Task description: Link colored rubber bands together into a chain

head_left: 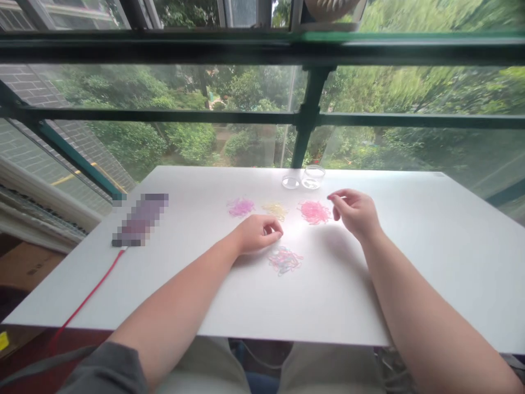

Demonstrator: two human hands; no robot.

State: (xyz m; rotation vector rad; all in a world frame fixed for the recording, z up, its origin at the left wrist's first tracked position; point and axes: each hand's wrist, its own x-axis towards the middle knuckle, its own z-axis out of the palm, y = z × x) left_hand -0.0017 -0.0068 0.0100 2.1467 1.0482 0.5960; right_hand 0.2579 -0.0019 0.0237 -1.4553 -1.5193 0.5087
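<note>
Thin coloured loops that look like small rubber bands lie in piles on the white table. A mixed pile (285, 260) of pink, blue and pale loops is nearest me. Behind it are a purple pile (240, 207), a yellow pile (274, 210) and a pink pile (314, 212). My left hand (259, 233) is low over the table between the yellow and mixed piles, thumb and forefinger curled together. Just right of the pink pile, my right hand (356, 212) is raised with its fingertips pinched. Anything within either pinch is too small to make out.
A clear round container (313, 177) and a shallow clear dish or lid (290, 182) stand at the table's back edge. To the left lies a blurred-out device (141, 219) with a red cable (92, 293) running off the front edge. Windows border the back.
</note>
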